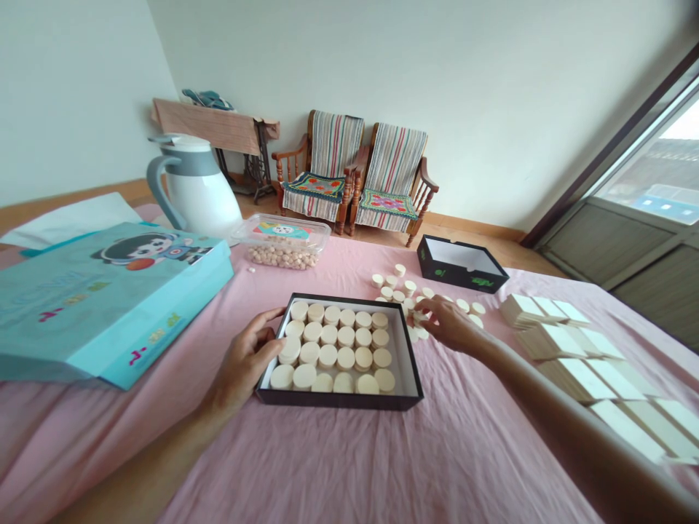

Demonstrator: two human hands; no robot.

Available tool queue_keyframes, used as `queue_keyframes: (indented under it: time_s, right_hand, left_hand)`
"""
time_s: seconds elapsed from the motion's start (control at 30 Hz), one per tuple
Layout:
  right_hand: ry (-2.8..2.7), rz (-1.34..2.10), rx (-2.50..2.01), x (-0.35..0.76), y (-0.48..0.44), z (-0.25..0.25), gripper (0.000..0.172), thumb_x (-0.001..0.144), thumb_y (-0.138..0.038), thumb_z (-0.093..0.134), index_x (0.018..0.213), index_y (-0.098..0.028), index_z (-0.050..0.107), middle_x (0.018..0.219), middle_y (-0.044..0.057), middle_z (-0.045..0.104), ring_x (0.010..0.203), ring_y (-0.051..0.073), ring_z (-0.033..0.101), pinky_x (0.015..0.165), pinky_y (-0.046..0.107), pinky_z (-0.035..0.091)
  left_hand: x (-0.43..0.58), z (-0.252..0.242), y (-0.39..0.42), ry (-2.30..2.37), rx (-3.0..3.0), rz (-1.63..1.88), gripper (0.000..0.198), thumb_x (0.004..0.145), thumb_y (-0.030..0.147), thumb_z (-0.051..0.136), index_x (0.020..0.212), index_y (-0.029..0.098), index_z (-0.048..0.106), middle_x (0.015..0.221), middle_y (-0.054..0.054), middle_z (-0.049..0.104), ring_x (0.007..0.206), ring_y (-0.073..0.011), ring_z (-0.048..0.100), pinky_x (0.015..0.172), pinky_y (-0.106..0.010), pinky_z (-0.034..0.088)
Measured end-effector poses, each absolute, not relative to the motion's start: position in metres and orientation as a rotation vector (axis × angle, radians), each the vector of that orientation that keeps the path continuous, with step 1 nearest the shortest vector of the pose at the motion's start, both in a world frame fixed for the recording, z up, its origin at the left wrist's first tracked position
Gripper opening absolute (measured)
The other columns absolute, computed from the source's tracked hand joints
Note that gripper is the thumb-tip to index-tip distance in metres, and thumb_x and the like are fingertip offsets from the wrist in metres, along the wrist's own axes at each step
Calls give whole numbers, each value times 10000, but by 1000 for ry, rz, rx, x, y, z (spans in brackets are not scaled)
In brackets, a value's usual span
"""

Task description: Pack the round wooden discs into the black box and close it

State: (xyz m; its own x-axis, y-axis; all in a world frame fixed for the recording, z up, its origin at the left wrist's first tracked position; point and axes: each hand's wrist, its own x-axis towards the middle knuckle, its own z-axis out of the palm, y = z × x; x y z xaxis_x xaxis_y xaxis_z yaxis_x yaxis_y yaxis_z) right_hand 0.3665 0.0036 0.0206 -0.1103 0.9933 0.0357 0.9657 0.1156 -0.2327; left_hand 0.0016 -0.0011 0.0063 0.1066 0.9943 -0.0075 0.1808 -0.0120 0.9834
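An open black box (338,401) with a white inside sits on the pink cloth, holding rows of stacked round wooden discs (345,336). My left hand (243,356) is closed on the box's left side, its thumb reaching over the rim onto a disc stack and its fingers along the wall. Beyond the box's right side, my right hand (445,322) reaches into a loose heap of pale discs (398,296). Its thumb and fingertips are pinched on a disc there, mostly hidden by the fingers.
A black lid (464,273) lies upturned behind the heap. Stacks of pale rectangular cards (571,378) stand at right. To the left are a turquoise box (109,298), a white jug (199,189) and a clear tub (284,244) of small round pieces. Two chairs (357,171) stand beyond.
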Motion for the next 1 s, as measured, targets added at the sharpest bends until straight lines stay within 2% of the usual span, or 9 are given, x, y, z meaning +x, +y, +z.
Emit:
queue_keyframes:
  time_s: [0.23, 0.43, 0.63, 0.83, 1.0]
  right_hand:
    - [-2160, 247, -2018, 362, 8, 23, 176, 796, -299, 536, 882, -177, 630, 929, 69, 617, 763, 167, 563, 665, 256, 373]
    - [-2165, 181, -2105, 361, 10, 22, 233, 778, -349, 563, 920, -168, 600, 907, 75, 641, 795, 192, 572, 652, 266, 341]
    - [-2205, 92, -2151, 356, 10, 22, 257, 808, -408, 510, 855, -169, 589, 841, 83, 638, 780, 211, 572, 597, 270, 300]
    - [-2219, 91, -2174, 350, 8, 27, 275, 825, -398, 491, 857, -155, 616, 861, 108, 639, 804, 213, 571, 617, 269, 316]
    - [-2236, 138, -2145, 346, 8, 29, 253, 849, -368, 465, 849, -161, 610, 833, 91, 648, 761, 193, 576, 600, 264, 312]
  left_hand:
    - [2, 7, -1, 1265, 1394, 1041, 590, 696, 349, 603, 1246, 160, 504, 638, 26, 589, 545, -155, 575, 457, -213, 382]
    - [2, 7, -1, 1264, 1384, 1041, 595, 687, 339, 608, 1246, 164, 509, 668, 16, 617, 533, -150, 574, 444, -209, 376]
    - [1, 7, -1, 1264, 1386, 1037, 597, 689, 342, 607, 1250, 166, 501, 680, 13, 615, 542, -152, 576, 450, -212, 375]
    - [1, 6, 0, 1257, 1390, 1043, 588, 692, 347, 611, 1242, 166, 504, 621, 33, 570, 546, -156, 569, 462, -218, 378]
    - [1, 5, 0, 1256, 1403, 1038, 582, 708, 355, 600, 1248, 166, 494, 620, 37, 552, 558, -157, 568, 468, -216, 378]
